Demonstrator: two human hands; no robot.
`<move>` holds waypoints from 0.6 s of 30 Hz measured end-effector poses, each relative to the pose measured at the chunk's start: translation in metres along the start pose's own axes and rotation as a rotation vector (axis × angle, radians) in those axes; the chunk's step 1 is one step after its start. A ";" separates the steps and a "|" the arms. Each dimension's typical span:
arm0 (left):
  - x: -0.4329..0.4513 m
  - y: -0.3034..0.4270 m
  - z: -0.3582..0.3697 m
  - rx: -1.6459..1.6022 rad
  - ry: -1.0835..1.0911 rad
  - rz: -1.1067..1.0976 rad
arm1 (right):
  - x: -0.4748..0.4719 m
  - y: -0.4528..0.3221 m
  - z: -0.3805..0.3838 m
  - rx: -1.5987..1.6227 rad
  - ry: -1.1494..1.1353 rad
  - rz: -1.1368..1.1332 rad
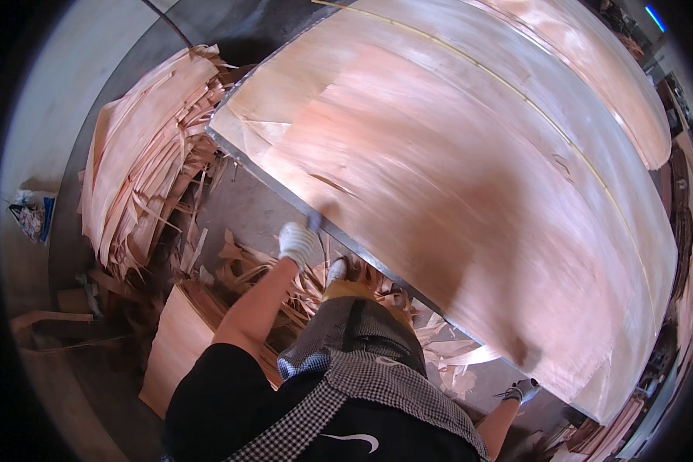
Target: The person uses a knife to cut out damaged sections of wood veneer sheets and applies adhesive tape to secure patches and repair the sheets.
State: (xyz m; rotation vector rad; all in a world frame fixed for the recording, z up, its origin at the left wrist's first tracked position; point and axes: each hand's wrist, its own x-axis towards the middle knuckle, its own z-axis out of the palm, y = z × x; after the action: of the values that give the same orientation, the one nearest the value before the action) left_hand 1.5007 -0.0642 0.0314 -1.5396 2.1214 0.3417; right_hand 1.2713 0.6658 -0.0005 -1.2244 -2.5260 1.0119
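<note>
In front of me a large pinkish wood veneer sheet [416, 150] lies over paler sheets [289, 86] on a broad worktable with a dark edge [265, 176]. A small split shows in the veneer near that edge. My left hand [298, 239], in a white knitted glove with dark fingertips, is at the near edge; its fingers blur against it. Farther right, my right hand [525, 391], also gloved, is close to the same edge near the sheet's right end. Its fingers are partly hidden, and I cannot tell whether it grips anything.
A thin yellow strip [496, 72] runs along the table's far part. Beyond it lies another veneer stack [600, 75]. On the left stands a ragged veneer pile [144, 150]. Veneer scraps [306, 289] litter the floor around my feet, beside leaning sheets [176, 341].
</note>
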 end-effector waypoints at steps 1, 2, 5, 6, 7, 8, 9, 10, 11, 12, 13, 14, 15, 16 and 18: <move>0.004 -0.015 -0.018 -0.446 0.381 0.063 | -0.018 -0.010 0.006 0.078 -0.075 -0.005; 0.024 -0.027 -0.043 -0.403 0.668 0.196 | -0.040 -0.023 0.013 0.141 -0.177 0.009; 0.092 -0.057 -0.081 -0.047 0.963 0.405 | -0.113 -0.078 0.052 0.142 -0.425 -0.010; 0.112 -0.069 -0.080 0.049 0.833 0.399 | -0.141 -0.099 0.065 0.140 -0.560 0.021; 0.129 -0.081 -0.075 0.159 0.757 0.374 | -0.170 -0.119 0.079 -0.039 -0.649 -0.098; 0.142 -0.094 -0.071 0.083 0.677 0.422 | -0.202 -0.137 0.096 -0.062 -0.697 -0.184; 0.150 -0.104 -0.070 0.027 0.611 0.443 | -0.230 -0.155 0.107 -0.063 -0.794 -0.236; 0.155 -0.113 -0.071 -0.010 0.467 0.450 | -0.265 -0.169 0.122 -0.013 -0.838 -0.391; 0.154 -0.114 -0.075 -0.134 0.537 0.429 | -0.297 -0.182 0.135 0.060 -0.888 -0.445; 0.151 -0.110 -0.082 -0.152 0.731 0.462 | -0.327 -0.197 0.149 0.046 -0.960 -0.553; 0.145 -0.100 -0.094 -0.142 0.816 0.417 | -0.353 -0.214 0.166 -0.094 -1.038 -0.567; 0.139 -0.079 -0.112 -0.212 0.951 0.478 | -0.381 -0.229 0.185 -0.120 -1.065 -0.632; 0.132 -0.052 -0.126 -0.249 0.925 0.545 | -0.410 -0.243 0.207 -0.124 -0.961 -0.883; 0.127 -0.020 -0.136 -0.221 0.836 0.614 | -0.433 -0.258 0.226 -0.149 -0.928 -0.938; 0.119 0.039 -0.135 -0.198 0.712 0.948 | -0.474 -0.280 0.260 -0.005 -1.018 -0.860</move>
State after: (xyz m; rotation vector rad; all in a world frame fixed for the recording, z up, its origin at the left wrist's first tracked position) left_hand 1.4026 -0.2119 0.0798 -0.6474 3.3965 0.3404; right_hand 1.2962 0.0595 0.0479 0.6327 -3.1337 1.5427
